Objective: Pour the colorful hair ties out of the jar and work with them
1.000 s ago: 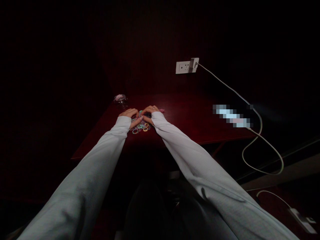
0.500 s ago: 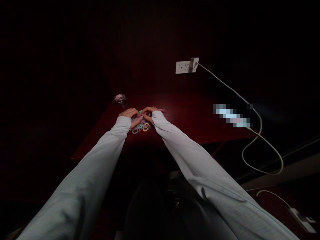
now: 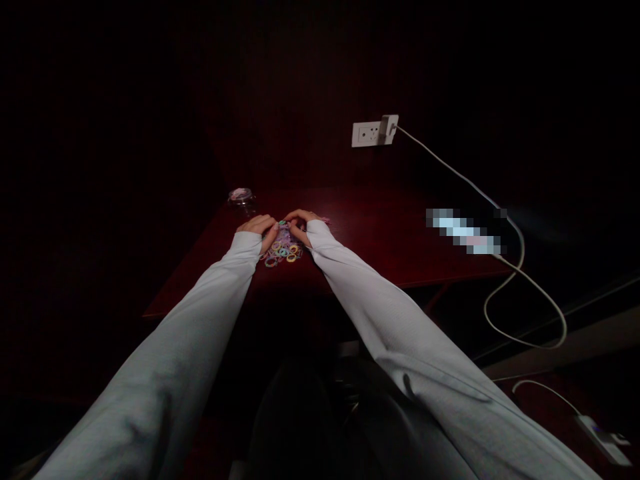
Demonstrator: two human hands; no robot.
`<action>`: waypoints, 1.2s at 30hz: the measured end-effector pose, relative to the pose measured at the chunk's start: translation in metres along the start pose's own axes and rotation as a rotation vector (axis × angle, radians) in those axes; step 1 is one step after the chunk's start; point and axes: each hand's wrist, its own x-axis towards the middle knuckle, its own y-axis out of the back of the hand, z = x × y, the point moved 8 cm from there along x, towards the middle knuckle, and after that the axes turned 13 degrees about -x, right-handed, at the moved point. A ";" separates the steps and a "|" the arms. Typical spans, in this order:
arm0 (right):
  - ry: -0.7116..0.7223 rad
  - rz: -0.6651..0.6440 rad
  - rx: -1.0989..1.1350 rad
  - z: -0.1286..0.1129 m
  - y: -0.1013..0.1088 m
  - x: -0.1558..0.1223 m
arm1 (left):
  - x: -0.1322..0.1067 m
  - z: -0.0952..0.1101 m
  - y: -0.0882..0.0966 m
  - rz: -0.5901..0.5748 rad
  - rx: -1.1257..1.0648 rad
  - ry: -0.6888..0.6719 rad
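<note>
While the left hand (image 3: 256, 225) and the right hand (image 3: 303, 220) curl over a heap of little coloured rings (image 3: 283, 253), some of it is hidden.
The hands are bent, with a small gap between them; I cannot tell if they hold a ring. The heap is on the dark red table (image 3: 380, 247). Something pink (image 3: 326, 220) peeks out behind the right hand. Farther back is a clear jar (image 3: 242, 198). Blurry squares cover a bright thing (image 3: 463, 232) on the right.

The hands (image 3: 255, 225) partly hide the coloured rings (image 3: 283, 253), and a bright object (image 3: 463, 231) is pixelated past telling
</note>
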 end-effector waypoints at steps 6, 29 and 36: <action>-0.009 0.017 -0.025 -0.001 0.007 -0.002 | 0.000 -0.002 0.000 -0.001 -0.023 0.009; 0.040 -0.032 -0.119 -0.003 0.002 -0.002 | 0.002 0.007 0.007 0.035 -0.071 0.083; 0.052 -0.045 -0.145 -0.004 0.002 -0.003 | 0.001 0.003 0.005 0.086 -0.068 0.096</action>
